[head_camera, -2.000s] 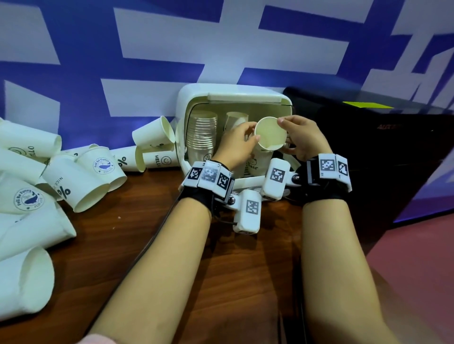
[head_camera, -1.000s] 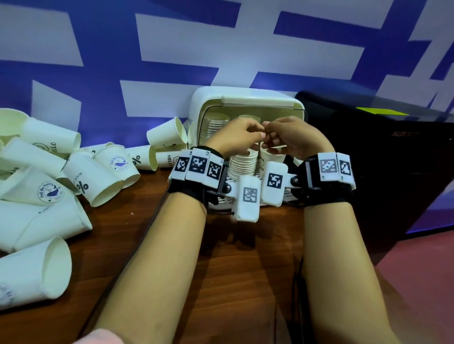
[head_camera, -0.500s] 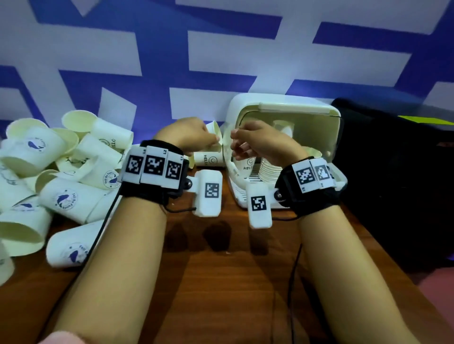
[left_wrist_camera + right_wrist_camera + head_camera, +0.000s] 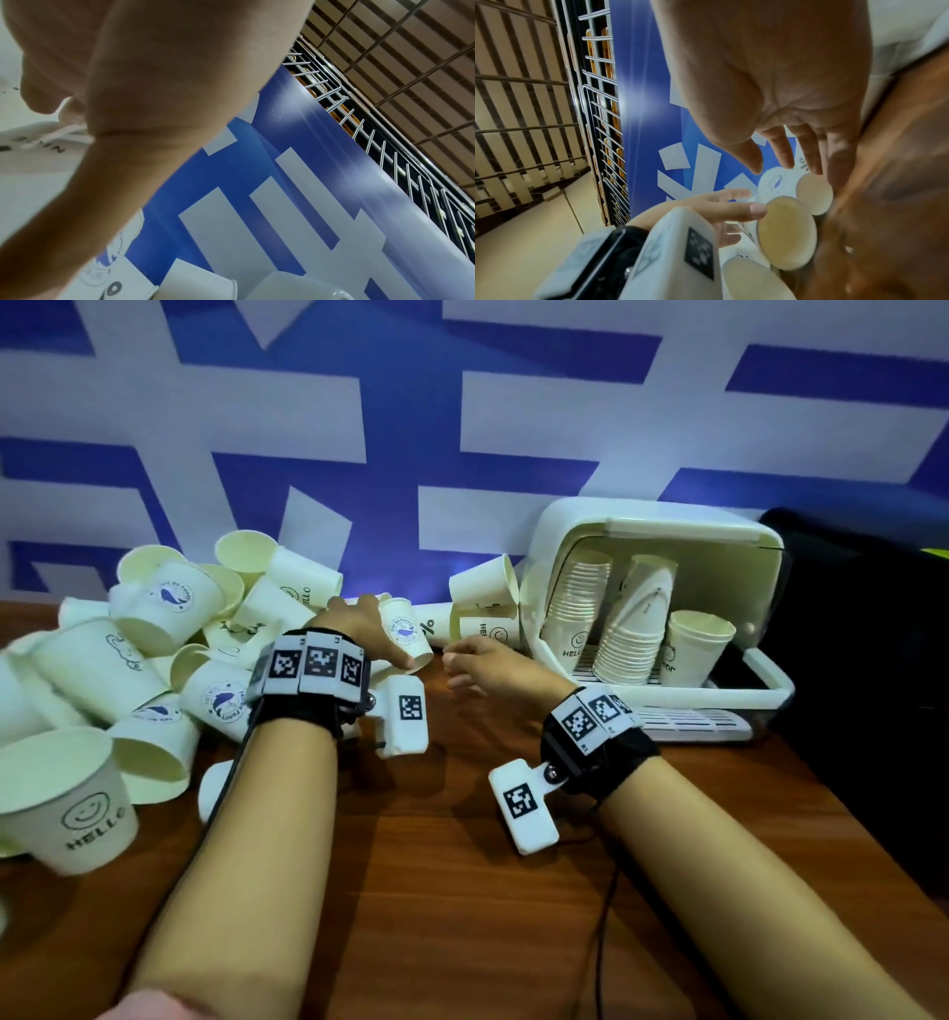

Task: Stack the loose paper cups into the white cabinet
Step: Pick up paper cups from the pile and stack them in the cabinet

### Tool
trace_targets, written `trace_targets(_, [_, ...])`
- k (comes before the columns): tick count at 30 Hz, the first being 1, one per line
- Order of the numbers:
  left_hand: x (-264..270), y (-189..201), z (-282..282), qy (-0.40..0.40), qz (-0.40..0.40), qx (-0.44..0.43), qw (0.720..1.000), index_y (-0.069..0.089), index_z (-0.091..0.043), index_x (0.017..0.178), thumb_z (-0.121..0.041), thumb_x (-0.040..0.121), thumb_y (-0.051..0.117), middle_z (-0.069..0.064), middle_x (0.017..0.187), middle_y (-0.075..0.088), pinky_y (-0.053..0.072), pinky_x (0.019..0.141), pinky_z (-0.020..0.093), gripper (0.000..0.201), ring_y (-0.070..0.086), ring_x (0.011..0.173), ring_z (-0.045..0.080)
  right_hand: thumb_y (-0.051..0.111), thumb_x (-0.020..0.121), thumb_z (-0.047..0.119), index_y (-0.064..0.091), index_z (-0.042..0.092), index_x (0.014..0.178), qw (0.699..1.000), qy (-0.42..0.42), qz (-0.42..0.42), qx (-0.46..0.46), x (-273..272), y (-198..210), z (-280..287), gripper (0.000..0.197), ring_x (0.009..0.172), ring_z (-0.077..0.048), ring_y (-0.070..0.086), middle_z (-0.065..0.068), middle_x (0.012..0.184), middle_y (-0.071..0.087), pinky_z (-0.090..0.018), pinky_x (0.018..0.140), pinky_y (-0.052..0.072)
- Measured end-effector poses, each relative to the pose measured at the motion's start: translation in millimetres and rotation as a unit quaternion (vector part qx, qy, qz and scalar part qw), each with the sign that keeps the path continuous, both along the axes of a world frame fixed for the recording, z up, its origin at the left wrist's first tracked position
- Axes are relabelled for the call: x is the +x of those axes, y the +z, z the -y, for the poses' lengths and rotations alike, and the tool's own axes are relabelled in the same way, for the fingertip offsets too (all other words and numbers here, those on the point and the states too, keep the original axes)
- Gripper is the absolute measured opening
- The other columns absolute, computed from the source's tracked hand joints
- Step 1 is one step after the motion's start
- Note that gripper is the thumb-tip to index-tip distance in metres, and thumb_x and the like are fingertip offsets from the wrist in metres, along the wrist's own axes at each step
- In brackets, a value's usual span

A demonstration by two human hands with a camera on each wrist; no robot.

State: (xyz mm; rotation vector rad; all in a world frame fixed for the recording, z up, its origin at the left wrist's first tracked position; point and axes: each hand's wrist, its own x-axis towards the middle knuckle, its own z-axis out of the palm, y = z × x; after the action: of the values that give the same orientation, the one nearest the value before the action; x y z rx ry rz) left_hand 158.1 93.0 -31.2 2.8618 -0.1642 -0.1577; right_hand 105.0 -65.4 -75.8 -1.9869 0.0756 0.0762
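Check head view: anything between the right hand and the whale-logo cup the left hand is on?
Nothing. Head view shows only bare wooden table between the right hand and the whale-logo cup that the left hand touches.

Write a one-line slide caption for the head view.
Left hand grips a whale-print cup; open right hand reaches in.

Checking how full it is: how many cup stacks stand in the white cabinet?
3: a tall stack at the left, a leaning stack in the middle, a short stack at the right, perhaps a single cup. More may hide behind.
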Motion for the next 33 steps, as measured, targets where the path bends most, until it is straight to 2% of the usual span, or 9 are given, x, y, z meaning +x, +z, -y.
trace_targets(3, [-1.1, -4.1, 0.7, 0.003, 0.014, 0.028, 1.000, 0.036, -0.011, 0.134, -0.037, 0.068, 0.083, 0.015, 0.129, 0.050, 0.043, 0.083, 0.037, 0.085, 0.050, 0.118, 0.029, 0.048, 0.100, 0.015, 0.046, 0.005, 0.133, 0.999, 0.029, -0.027, 0.016, -1.2, -11.3, -1.0, 0.034, 0.074, -0.009, 0.050, -0.001, 0.082, 0.052, -0.022, 0.069, 0.043])
trace_targets(8, [-2.9, -5.5, 3.5, -0.003, 0.019, 0.050, 0.999, 0.040, -0.013, 0.132, -0.039, 0.069, 0.079, 0.013, 0.128, 0.051, 0.041, 0.083, 0.036, 0.079, 0.049, 0.118, 0.027, 0.051, 0.099, 0.013, 0.038, 0.013, 0.143, 0.995, 0.079, -0.053, 0.036, -4.1, -15.4, -2.7, 0.046, 0.119, -0.023, 0.056, -0.009, 0.133, 0.053, -0.027, 0.089, 0.047])
trace_targets(10, [-4.5, 1.5, 4.4, -0.026, 0.004, 0.030, 0.999, 0.036, -0.016, 0.137, -0.039, 0.077, 0.071, 0.009, 0.129, 0.052, 0.039, 0.082, 0.031, 0.073, 0.050, 0.115, 0.025, 0.052, 0.099, 0.013, 0.040, 0.012, 0.140, 0.994, 0.086, -0.054, 0.040, -2.6, -18.1, -3.4, 0.043, 0.106, -0.021, 0.061, -0.010, 0.127, 0.057, -0.026, 0.079, 0.048])
trace_targets(13, [-8.4, 15.9, 3.7, -0.053, -0.036, -0.042, 0.997, 0.037, -0.024, 0.136, -0.044, 0.079, 0.063, 0.002, 0.116, 0.055, 0.045, 0.085, 0.030, 0.066, 0.056, 0.100, 0.022, 0.045, 0.102, 0.015, 0.051, 0.005, 0.118, 0.995, 0.080, -0.020, 0.048, -4.4, -12.8, -3.6, 0.020, 0.058, -0.003, 0.053, -0.005, 0.081, 0.056, -0.015, 0.052, 0.039])
trace_targets(16, [-12.4, 25.6, 4.9, -0.106, -0.076, -0.156, 0.979, 0.053, -0.033, 0.112, -0.050, 0.065, 0.062, 0.001, 0.105, 0.063, 0.051, 0.093, 0.036, 0.051, 0.065, 0.092, 0.023, 0.036, 0.105, 0.021, 0.056, 0.007, 0.116, 0.998, 0.044, 0.054, 0.009, -12.0, 10.4, 3.2, 0.026, 0.082, -0.012, 0.064, -0.012, 0.101, 0.065, -0.026, 0.076, 0.053])
trace_targets(19, [-20.6, 34.3, 10.7, -0.147, -0.100, -0.294, 0.939, 0.057, -0.025, 0.099, -0.037, 0.081, 0.056, 0.010, 0.103, 0.058, 0.047, 0.088, 0.034, 0.022, 0.060, 0.089, 0.025, 0.037, 0.102, 0.036, 0.054, 0.007, 0.127, 0.993, 0.005, 0.114, -0.029, -21.8, 37.8, 15.1, 0.042, 0.107, -0.023, 0.061, -0.015, 0.121, 0.064, -0.044, 0.101, 0.047])
trace_targets(23, [-33.6, 39.9, 22.7, -0.220, -0.129, -0.435, 0.864, 0.051, -0.004, 0.124, -0.018, 0.098, 0.038, 0.021, 0.126, 0.055, 0.051, 0.097, 0.036, 0.032, 0.063, 0.107, 0.031, 0.036, 0.105, 0.031, 0.045, 0.004, 0.136, 0.991, 0.001, 0.137, -0.009, -44.4, 75.0, 35.2, 0.042, 0.103, -0.033, 0.064, -0.022, 0.124, 0.058, -0.041, 0.086, 0.058])
trace_targets(27, [-54.4, 47.3, 48.0, -0.282, -0.193, -0.535, 0.773, 0.054, -0.009, 0.116, -0.011, 0.100, 0.029, 0.019, 0.116, 0.061, 0.055, 0.090, 0.030, 0.031, 0.064, 0.104, 0.029, 0.044, 0.102, 0.029, 0.051, 0.007, 0.130, 0.987, 0.031, 0.154, -0.031, -75.0, 105.7, 65.7, 0.036, 0.088, -0.022, 0.065, -0.014, 0.112, 0.064, -0.029, 0.075, 0.057])
trace_targets(33, [-73.5, 49.4, 103.0, -0.345, -0.208, -0.592, 0.698, 0.046, -0.007, 0.132, -0.011, 0.101, 0.029, 0.018, 0.120, 0.056, 0.051, 0.094, 0.032, 0.035, 0.055, 0.108, 0.026, 0.059, 0.088, 0.036, 0.056, 0.018, 0.129, 0.985, 0.017, 0.163, -0.055, -124.1, 129.2, 122.5, 0.045, 0.107, -0.028, 0.066, -0.012, 0.116, 0.068, -0.035, 0.097, 0.053])
